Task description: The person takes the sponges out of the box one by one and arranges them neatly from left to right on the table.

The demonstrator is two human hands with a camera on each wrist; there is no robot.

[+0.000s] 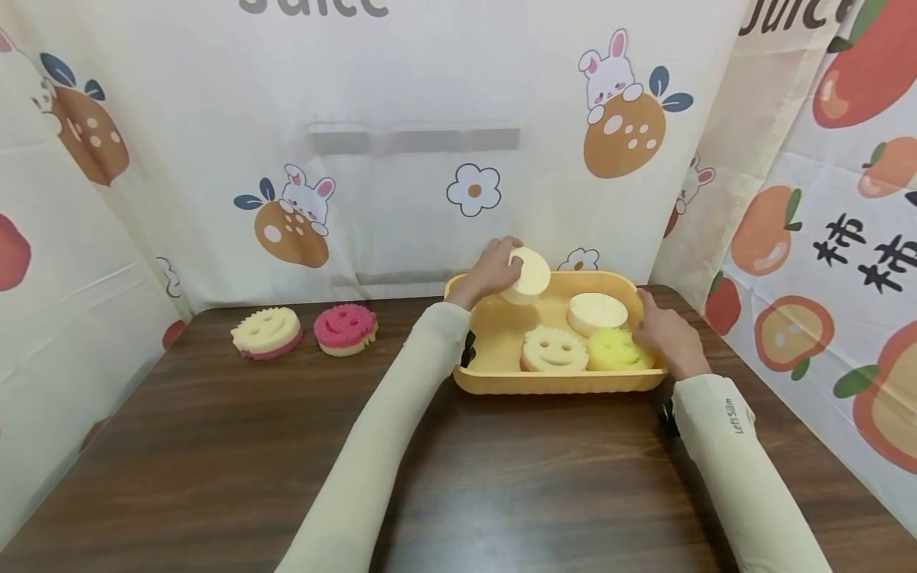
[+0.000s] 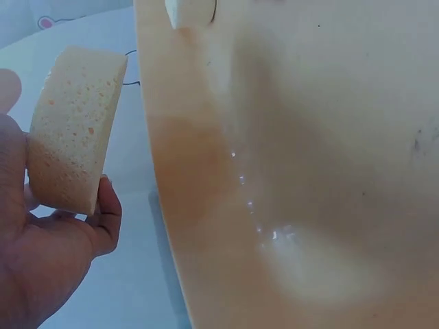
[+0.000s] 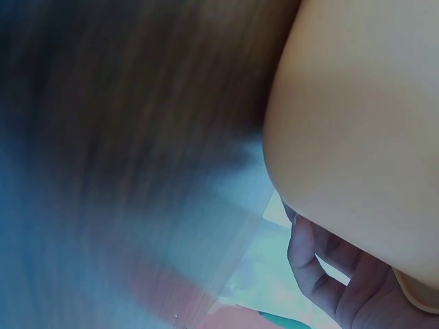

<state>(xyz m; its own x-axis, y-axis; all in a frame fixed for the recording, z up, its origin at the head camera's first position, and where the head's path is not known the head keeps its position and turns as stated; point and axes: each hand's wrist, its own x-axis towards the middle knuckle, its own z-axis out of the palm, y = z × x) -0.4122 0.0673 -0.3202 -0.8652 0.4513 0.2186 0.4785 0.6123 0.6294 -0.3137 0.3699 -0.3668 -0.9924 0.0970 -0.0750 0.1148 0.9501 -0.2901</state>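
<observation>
Printed cloth backdrop (image 1: 408, 87), with rabbits, fruit and flowers, behind one dark wood-grain table (image 1: 215, 446). On it, toward the right: one yellow-orange tray (image 1: 559, 385), containing a plain round cream sponge (image 1: 597, 315), a cream smiling sponge (image 1: 554, 351) and a yellow smiling sponge (image 1: 614, 350). On the table, left of the tray: a cream-and-pink smiling sponge (image 1: 267, 332) and a pink smiling sponge (image 1: 346, 328), side by side, apart. Left hand (image 1: 493, 272): fingers narrowed around a second plain round sponge (image 1: 532, 278), pinched at its edge, tilted, raised by the tray's back left part. Right hand (image 1: 668, 336): fingers bent about the tray's right end; firmness of hold cannot be told. Step in hand, by judgement: moving the raised sponge while the tray is steadied. Next move, by judgement: calls for a kept pinch, a chosen bare spot, and the sponge levelled before release.
</observation>
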